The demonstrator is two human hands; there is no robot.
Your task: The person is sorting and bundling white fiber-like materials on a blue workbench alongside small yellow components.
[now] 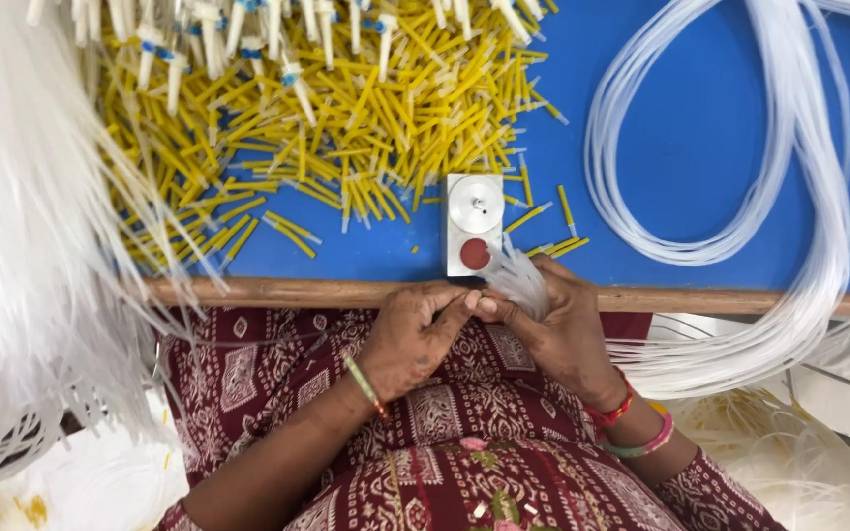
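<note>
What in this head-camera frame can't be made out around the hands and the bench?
- Right hand: how many clear tubes it grips; fingers cover them.
- Left hand: whether its fingertips pinch anything; too small.
- White tube bundle at left: blurred, cut off by frame edge.
- Yellow pieces: pile's top cut off.

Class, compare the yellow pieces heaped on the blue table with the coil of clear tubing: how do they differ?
The yellow pieces are short, straight and opaque; the clear tubing is long, looped and translucent. The yellow pieces lie scattered in a heap on the left; the clear tubing runs in one bundle on the right. Both rest on the blue table.
</note>
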